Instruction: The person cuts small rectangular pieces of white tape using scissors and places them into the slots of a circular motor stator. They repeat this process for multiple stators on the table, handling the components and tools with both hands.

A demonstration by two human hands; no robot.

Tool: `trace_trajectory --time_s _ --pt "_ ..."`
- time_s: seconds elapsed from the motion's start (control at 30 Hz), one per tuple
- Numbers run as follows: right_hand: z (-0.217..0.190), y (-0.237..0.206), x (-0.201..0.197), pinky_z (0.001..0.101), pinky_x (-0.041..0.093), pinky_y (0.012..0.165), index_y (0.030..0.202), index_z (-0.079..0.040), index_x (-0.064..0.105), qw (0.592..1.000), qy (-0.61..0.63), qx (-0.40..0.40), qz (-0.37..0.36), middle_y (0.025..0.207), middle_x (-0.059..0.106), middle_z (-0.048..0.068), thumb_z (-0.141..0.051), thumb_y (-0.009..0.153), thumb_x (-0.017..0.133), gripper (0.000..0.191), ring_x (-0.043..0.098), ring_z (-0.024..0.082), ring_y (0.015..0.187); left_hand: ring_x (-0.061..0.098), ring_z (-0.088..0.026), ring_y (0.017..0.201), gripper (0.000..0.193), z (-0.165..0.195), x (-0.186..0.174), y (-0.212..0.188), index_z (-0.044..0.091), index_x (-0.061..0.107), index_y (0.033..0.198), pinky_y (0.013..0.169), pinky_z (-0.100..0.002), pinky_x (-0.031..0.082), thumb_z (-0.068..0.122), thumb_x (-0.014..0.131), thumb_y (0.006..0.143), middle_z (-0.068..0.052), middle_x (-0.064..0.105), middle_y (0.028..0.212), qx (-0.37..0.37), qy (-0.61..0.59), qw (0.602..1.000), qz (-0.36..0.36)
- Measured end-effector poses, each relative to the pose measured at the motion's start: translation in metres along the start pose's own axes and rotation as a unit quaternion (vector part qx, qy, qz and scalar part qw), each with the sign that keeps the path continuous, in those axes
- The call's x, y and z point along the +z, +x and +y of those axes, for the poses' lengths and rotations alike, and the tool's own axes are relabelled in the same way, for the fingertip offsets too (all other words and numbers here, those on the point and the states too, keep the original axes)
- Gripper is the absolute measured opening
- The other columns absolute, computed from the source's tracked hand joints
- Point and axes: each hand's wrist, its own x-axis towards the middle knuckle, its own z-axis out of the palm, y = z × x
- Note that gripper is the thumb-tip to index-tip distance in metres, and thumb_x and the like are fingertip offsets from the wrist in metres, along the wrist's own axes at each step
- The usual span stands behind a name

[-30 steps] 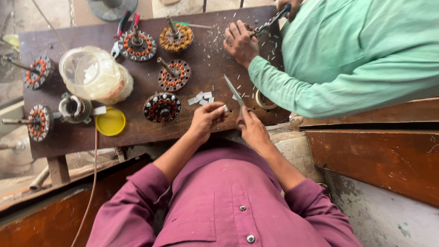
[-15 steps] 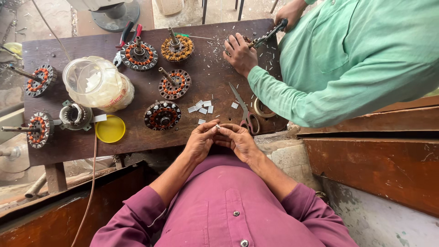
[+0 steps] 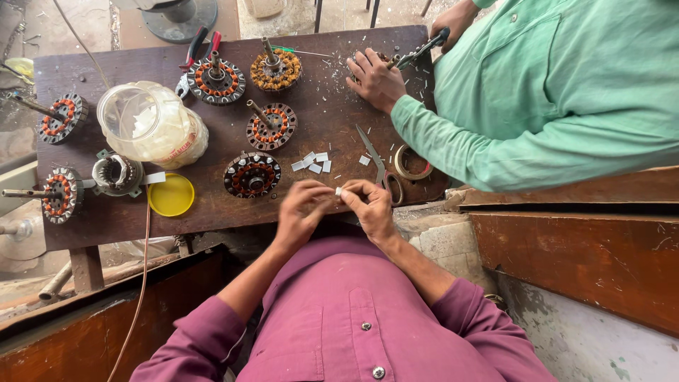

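My left hand [image 3: 303, 209] and my right hand [image 3: 369, 204] meet at the near edge of the dark wooden table [image 3: 212, 212]. Together they pinch a small white paper piece [image 3: 339, 191] between their fingertips. Just beyond them lie several more white paper pieces [image 3: 312, 163] and a pair of scissors [image 3: 376, 161]. A copper-wound motor stator [image 3: 252, 174] sits a little left of my hands.
A co-worker in a green shirt [image 3: 552, 92] sits at the right, one hand [image 3: 373, 78] on the table, pliers [image 3: 423, 48] in the other. Several other stators [image 3: 271, 126], a clear plastic jar [image 3: 150, 126], a yellow lid [image 3: 170, 194] and a tape roll [image 3: 413, 163] cover the table.
A second ago my right hand held the scissors over the table; it has laid them down. Both hands have drawn back to the table edge and now hold a small paper piece together.
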Motion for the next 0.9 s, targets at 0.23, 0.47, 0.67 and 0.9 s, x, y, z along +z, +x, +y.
trace_trajectory --time_s 0.23,0.47,0.67,0.9 --pt "-0.009 0.004 -0.013 0.0201 0.056 0.07 0.099 0.004 0.074 0.988 -0.119 -0.079 0.065 0.099 0.075 0.007 -0.007 0.096 0.073 0.011 0.069 0.007 0.081 0.053 -0.038 0.126 0.051 -0.033 -0.091 -0.002 -0.005 0.053 0.14 0.107 -0.048 0.038 0.027 0.067 0.102 -0.027 0.057 0.135 0.025 0.324 0.903 0.28" --pt "-0.01 0.002 0.005 0.0203 0.053 0.061 0.095 0.0 0.079 0.976 -0.2 -0.072 0.054 0.098 0.077 0.007 -0.012 0.092 0.077 0.012 0.064 0.005 0.071 0.062 -0.018 0.106 0.028 -0.1 -0.106 0.01 0.002 0.064 0.13 0.094 -0.029 0.052 0.022 0.054 0.113 -0.008 0.069 0.118 -0.066 -0.077 0.966 0.24" --pt "-0.023 0.005 0.018 0.023 0.053 0.059 0.095 -0.002 0.079 0.952 -0.278 -0.127 0.037 0.101 0.077 0.007 -0.013 0.089 0.078 0.013 0.067 0.009 0.071 0.069 -0.018 0.094 0.027 -0.07 -0.093 0.018 0.004 0.073 0.119 0.084 -0.033 0.055 0.024 0.061 0.107 -0.011 0.074 0.107 -0.102 0.056 0.966 0.233" --pt "-0.002 0.038 0.063 0.0314 0.061 0.076 0.093 -0.001 0.076 0.907 -0.334 -0.252 -0.039 0.104 0.076 0.011 -0.009 0.089 0.078 0.009 0.076 0.023 0.087 0.07 -0.015 0.088 0.028 -0.035 -0.069 0.022 0.002 0.076 0.113 0.081 -0.03 0.055 0.026 0.066 0.102 -0.011 0.078 0.096 -0.179 -0.004 0.963 0.203"
